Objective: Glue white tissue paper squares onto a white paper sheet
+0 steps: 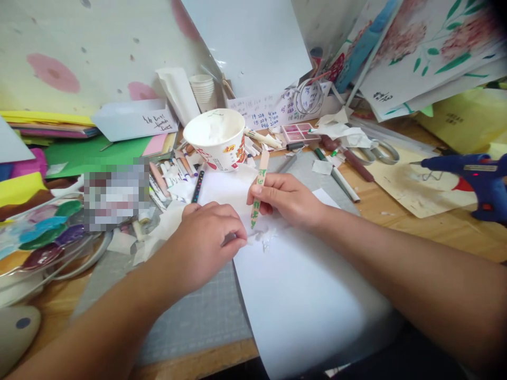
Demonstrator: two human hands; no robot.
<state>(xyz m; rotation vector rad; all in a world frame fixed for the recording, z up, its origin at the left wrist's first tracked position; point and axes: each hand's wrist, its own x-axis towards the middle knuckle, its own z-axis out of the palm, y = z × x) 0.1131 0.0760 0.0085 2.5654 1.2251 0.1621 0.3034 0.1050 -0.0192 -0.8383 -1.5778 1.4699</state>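
A flat wooden craft stick [263,166] with green markings stands nearly upright in my right hand [287,198], pinched between thumb and fingers. Its lower end points down at some crumpled whitish bits [267,240] on a sheet of white paper [301,290]. Across from it, my left hand [209,237] has thumb and fingertips together beside those bits. What these fingers hold, if anything, is too small to make out. Just beyond both hands is a paper cup [225,150] with red print and white fluffy-looking material inside. Under the paper lies a grey cutting mat [190,316].
Several markers [180,169] crowd the left of the cup. A paint palette [43,227] sits at the left edge. Scissors [374,153] and a blue glue gun [483,179] lie to the right. Stacked paper cups [204,92] stand at the back.
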